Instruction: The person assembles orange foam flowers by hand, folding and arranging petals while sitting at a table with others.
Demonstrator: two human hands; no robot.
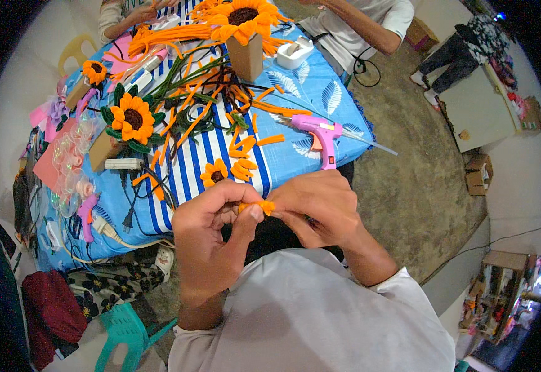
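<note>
Just in front of my body, past the table's near edge, my left hand (211, 229) pinches a small orange chenille-stem piece (259, 207) between thumb and forefinger. My right hand (317, 208) grips the other end of that piece, its fingers curled and partly hidden behind the knuckles. Beyond my hands lie a small orange chenille flower (213, 173) with a dark centre and loose orange petals (243, 169). A pink glue gun (321, 133) rests on the table beyond my right hand, nozzle toward the left.
The blue tablecloth (295, 149) carries a chenille sunflower (132, 119), a bigger sunflower (241, 17) by a cardboard box (245, 57), a white tape dispenser (294, 53) and a power strip (123, 163). Cables trail at left. Other people sit across the table. A green chair (121, 332) stands lower left.
</note>
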